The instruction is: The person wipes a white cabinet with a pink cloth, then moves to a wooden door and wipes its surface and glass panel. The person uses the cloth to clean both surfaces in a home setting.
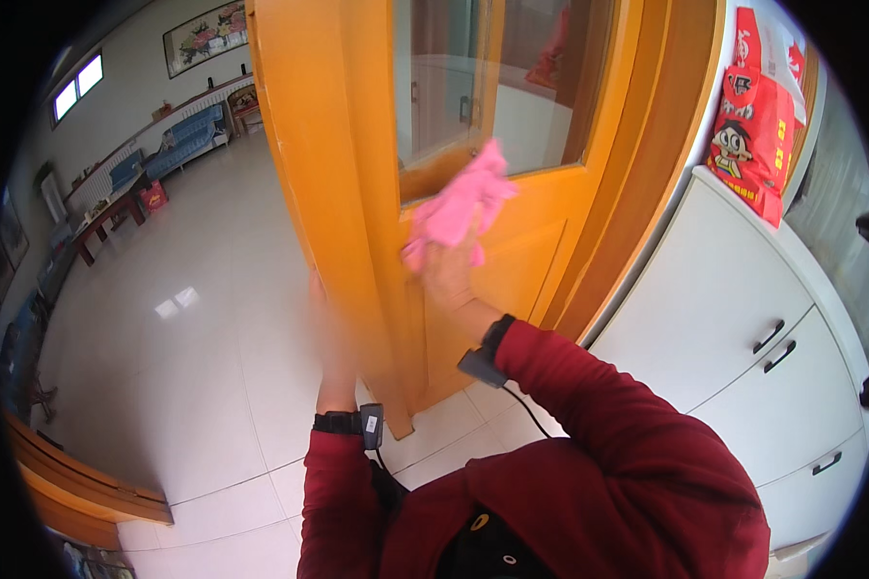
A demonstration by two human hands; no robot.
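Note:
My right hand (pixel 450 273) grips a bunched pink cloth (pixel 463 199). The cloth is against an orange-brown wooden door (pixel 507 206), over the lower left corner of its glass pane (pixel 445 108). My left hand (pixel 329 336) is at the door's vertical edge (pixel 300 181), with fingers along the edge's far side. A hazy smear in the picture blurs much of that hand and hides the thumb. Both wrists carry a black strap with a small dark device; a cable runs from each. The pane shows reflections.
At right, a white cabinet (pixel 702 289) with black handles stands beside the door frame (pixel 623 210), bearing red printed snack bags (pixel 753 137). Left, a tiled floor (pixel 195 376) leads to a blue-covered sofa (pixel 188 141) and low wooden table (pixel 112 210). Another wooden frame (pixel 94 478) is at lower left.

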